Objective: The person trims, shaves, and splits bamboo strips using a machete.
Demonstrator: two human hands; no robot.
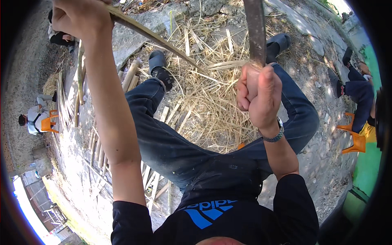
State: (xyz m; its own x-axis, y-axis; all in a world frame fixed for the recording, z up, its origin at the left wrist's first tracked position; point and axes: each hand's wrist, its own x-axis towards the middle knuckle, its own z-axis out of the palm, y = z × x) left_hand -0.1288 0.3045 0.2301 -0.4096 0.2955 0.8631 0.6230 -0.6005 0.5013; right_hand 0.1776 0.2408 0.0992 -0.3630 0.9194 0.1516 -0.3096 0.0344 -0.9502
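Grip: your right hand [258,94] is clenching the blade [255,30]; left hand [79,17] is grasping the bamboo strip [157,38] beside it; a slip risks cutting fingers.

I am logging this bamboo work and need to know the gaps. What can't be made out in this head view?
- Blade: its upper end is cut off by the top edge.
- Handle in the right hand: covered by the fingers.
- Bamboo strip: its held end is hidden inside the left hand.
- Person at the right: partly lost in the dark rim.
- Seated person at the left: too small for detail.
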